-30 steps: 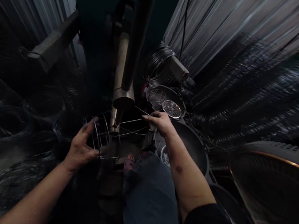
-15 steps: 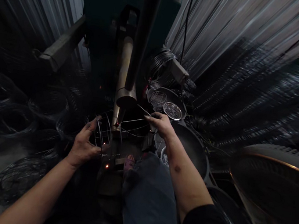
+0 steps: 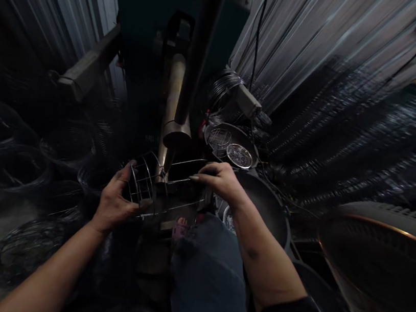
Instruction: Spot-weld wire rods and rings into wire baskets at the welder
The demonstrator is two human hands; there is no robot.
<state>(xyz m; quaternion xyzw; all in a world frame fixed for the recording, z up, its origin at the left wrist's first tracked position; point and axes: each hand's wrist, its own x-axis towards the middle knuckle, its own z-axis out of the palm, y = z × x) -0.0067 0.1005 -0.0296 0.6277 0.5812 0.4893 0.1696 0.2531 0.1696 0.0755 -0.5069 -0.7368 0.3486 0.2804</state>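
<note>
A round cage-like frame of thin metal wire (image 3: 142, 180) lies sideways around the lower end of an upright welding machine's electrodes (image 3: 165, 173). My left hand (image 3: 115, 197) grips its ringed left end, thumb below and fingers above. My right hand (image 3: 222, 181) is at the right side, its thumb and fingertips pinched at one of the long wires. Shadow hides exactly how the fingertips meet the wire. The machine's thick cylinder (image 3: 177, 133) stands just above the frame, between the two hands.
Behind my right hand, a pan (image 3: 215, 128) holds a wire grid and a dish of small metal pieces (image 3: 239, 155). A larger dark basin (image 3: 263, 205) stands beside my right forearm. Wire coils (image 3: 223, 88) hang behind; wire rings (image 3: 24, 249) lie left. A fan (image 3: 384, 222) stands right.
My right hand has moved slightly down and left from a wire angled up toward the cylinder. Glowing orange sparks near the electrodes and below have vanished. My left hand keeps its grip.
</note>
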